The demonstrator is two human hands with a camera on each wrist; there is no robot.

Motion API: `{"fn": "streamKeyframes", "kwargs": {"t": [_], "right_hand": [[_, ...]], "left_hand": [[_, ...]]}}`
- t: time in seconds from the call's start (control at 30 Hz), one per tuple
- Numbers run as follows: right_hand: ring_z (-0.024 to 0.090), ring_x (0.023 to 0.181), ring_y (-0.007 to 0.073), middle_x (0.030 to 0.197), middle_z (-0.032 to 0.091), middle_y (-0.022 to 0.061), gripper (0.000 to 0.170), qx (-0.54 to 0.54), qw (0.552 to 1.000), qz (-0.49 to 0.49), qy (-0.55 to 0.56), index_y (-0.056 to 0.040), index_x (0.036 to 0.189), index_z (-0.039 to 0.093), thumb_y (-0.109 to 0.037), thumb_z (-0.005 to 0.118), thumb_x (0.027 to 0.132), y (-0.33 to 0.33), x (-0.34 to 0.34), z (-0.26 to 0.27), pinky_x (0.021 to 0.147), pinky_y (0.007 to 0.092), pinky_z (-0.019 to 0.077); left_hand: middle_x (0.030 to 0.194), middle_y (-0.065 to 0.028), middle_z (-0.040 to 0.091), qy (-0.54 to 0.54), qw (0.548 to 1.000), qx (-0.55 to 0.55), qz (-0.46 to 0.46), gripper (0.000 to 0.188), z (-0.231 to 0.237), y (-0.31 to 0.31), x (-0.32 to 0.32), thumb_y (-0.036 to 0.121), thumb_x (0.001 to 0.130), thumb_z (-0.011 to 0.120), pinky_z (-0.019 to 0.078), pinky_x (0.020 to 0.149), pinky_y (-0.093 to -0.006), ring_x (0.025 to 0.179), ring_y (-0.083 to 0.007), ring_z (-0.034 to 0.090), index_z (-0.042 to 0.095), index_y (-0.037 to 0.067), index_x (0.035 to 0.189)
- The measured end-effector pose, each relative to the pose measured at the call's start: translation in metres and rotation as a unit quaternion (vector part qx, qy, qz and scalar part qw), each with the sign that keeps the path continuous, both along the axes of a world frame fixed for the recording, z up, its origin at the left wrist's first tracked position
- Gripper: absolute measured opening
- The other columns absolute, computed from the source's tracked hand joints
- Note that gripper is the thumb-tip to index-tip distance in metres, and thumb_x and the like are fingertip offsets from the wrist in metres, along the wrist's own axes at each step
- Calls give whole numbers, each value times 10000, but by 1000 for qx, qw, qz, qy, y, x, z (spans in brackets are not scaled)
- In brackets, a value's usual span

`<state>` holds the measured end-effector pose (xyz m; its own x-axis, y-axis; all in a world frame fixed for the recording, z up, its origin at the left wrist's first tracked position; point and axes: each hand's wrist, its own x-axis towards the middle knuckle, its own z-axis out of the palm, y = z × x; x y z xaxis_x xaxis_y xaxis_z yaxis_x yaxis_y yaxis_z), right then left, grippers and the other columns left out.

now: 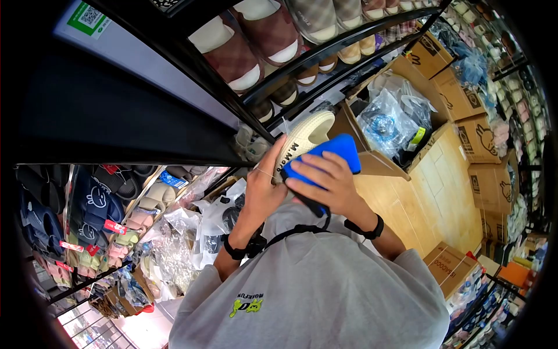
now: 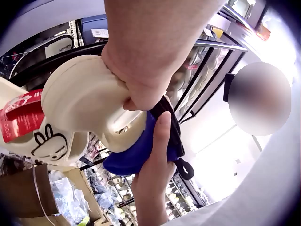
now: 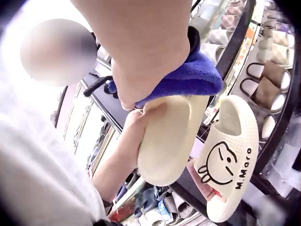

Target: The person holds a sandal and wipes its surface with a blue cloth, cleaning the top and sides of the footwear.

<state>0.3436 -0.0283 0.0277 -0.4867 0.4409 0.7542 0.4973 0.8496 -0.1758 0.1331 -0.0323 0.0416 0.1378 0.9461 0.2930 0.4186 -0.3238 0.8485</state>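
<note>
My left hand (image 1: 263, 180) grips a cream slipper (image 3: 164, 146), its thumb inside near the foot opening. A second cream slipper (image 3: 221, 165), with a black rabbit face and "M.Maro" lettering, hangs close beside it. A red tag (image 2: 22, 115) shows on this second slipper in the left wrist view. My right hand (image 1: 330, 185) holds a blue plush cleaning pad (image 1: 343, 154) with a black back and loop, fingers across one side, thumb on the other. The pad lies against the held slipper around its strap, covering part of it.
Racks of plaid slippers (image 1: 273, 32) rise in front. An open carton (image 1: 401, 157) with plastic-wrapped goods stands at the right on the wood floor (image 1: 418, 203). Stacked cartons (image 1: 485, 139) line the far right. More slippers (image 1: 99, 192) and plastic bags (image 1: 174, 238) fill the left.
</note>
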Motion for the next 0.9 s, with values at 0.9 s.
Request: {"fn": "streamKeyframes", "kwargs": {"t": [0.9], "right_hand": [[638, 1389, 326, 1515, 674, 83, 483, -89, 995, -50, 21, -170, 1438, 724, -266, 736, 965, 1, 5, 16, 1159, 515, 495]], "left_hand": [[1484, -257, 682, 51, 998, 5, -37, 920, -7, 0, -3, -155, 756, 664, 587, 1078, -457, 1324, -439, 700, 546, 90, 1635]]}}
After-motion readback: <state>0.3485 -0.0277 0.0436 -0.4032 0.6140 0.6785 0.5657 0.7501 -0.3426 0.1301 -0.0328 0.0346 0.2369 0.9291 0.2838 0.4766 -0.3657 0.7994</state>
